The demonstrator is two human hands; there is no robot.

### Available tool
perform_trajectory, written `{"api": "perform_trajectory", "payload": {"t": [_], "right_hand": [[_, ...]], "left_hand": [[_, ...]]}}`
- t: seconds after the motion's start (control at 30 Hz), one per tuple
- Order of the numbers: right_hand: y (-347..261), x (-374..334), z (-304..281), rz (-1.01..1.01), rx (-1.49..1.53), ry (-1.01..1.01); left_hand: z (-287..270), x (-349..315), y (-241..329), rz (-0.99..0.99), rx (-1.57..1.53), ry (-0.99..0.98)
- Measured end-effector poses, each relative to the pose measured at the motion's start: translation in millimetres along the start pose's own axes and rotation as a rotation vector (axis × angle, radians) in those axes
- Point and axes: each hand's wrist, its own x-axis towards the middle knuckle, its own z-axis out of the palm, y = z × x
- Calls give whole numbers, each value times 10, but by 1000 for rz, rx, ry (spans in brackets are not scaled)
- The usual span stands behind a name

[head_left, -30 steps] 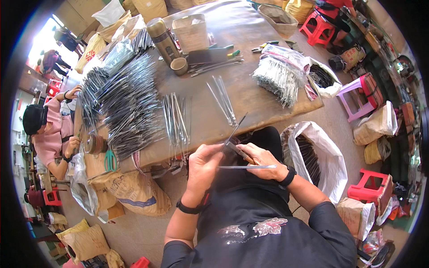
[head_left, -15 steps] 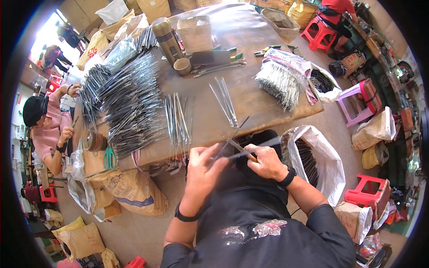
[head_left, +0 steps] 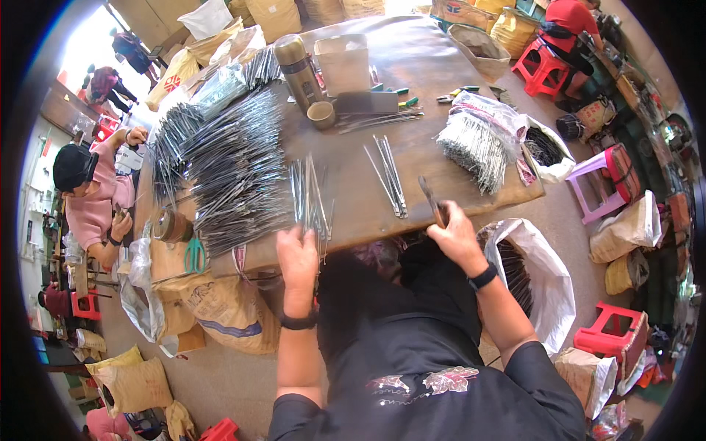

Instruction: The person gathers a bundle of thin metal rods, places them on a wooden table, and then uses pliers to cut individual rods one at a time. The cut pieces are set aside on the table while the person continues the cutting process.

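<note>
My left hand [head_left: 298, 257] is at the table's front edge, fingers curled at the lower ends of a small bunch of thin metal rods [head_left: 309, 192]. Blur hides what lies between its fingertips. My right hand [head_left: 457, 239] is closed around a dark, narrow hand tool [head_left: 429, 197], which points up and away over the table edge. Between my hands, a few slim rods [head_left: 387, 180] lie apart on the table. Beyond my left hand spreads a large heap of dark metal rods [head_left: 239, 173].
A plastic-wrapped bundle of pale rods [head_left: 474, 151] lies on the table [head_left: 360, 220] at right. Behind stand a flask [head_left: 298, 73], a cup [head_left: 321, 115] and pliers [head_left: 456, 95]. A white sack [head_left: 548, 287] is beside my right arm. Another person [head_left: 95, 206] works at far left.
My hands, close together before with the tool against a thin rod, have separated. The left moved to the small bunch; the right moved rightward with the tool. The view has shifted slightly.
</note>
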Motion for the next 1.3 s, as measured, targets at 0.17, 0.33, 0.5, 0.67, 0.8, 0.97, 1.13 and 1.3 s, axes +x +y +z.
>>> {"api": "perform_trajectory", "payload": {"t": [0.17, 0.33, 0.5, 0.67, 0.8, 0.97, 1.13, 1.3], "right_hand": [[134, 424, -22, -11, -353, 153], [-153, 306, 94, -256, -536, 416], [-870, -725, 445, -809, 217, -134], [-1233, -1123, 660, -847, 419, -289], [-1240, -1128, 638, -817, 379, -281], [-1251, -1089, 583, -726, 446, -453], [-1256, -1071, 476, -427, 515, -785], [-1232, -1038, 521, -552, 572, -835]], "left_hand": [[-4, 63, 50, -244, -722, 29], [-107, 6, 267, -248, -1178, 51], [-108, 40, 463, -263, -1189, 139], [-121, 70, 536, -212, -1085, 137], [-41, 90, 580, -174, -1014, 185], [49, 18, 689, -23, -703, 206], [-4, -14, 744, 155, -432, 221], [43, -15, 754, 378, -247, 222]]}}
